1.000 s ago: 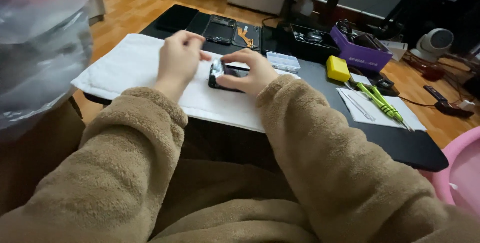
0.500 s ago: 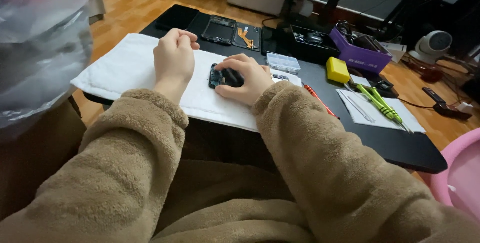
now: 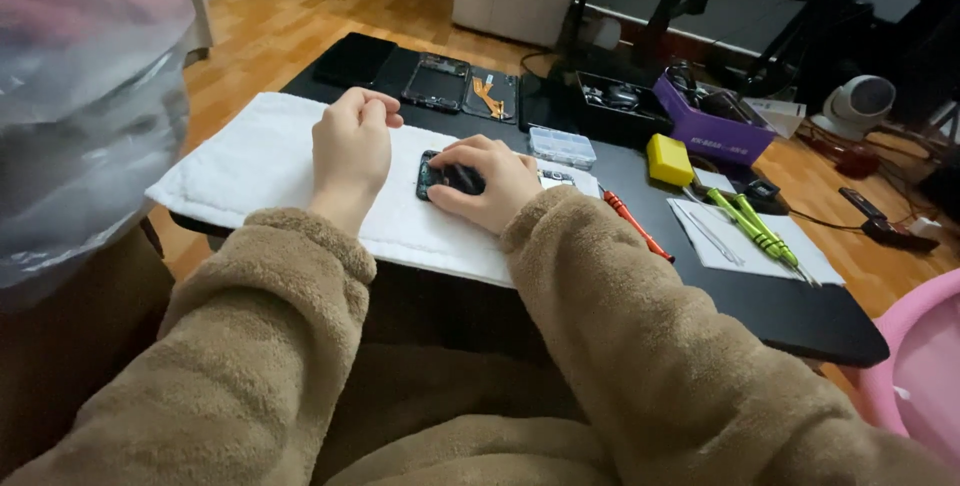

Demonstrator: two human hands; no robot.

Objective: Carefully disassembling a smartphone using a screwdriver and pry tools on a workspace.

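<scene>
A small dark phone (image 3: 440,178) is pinned flat on the white towel (image 3: 250,161) spread over the black bench (image 3: 780,306), the right hand (image 3: 485,184) being curled over it in a grip. The left hand (image 3: 350,146) is closed into a loose fist and rested on the towel just beside the phone. A red screwdriver (image 3: 635,226) is seen near the right sleeve.

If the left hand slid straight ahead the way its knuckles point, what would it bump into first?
Probably the dark opened phone lying past the white towel's far edge; depth is hard to judge, so the left hand might slip beside it.
</scene>
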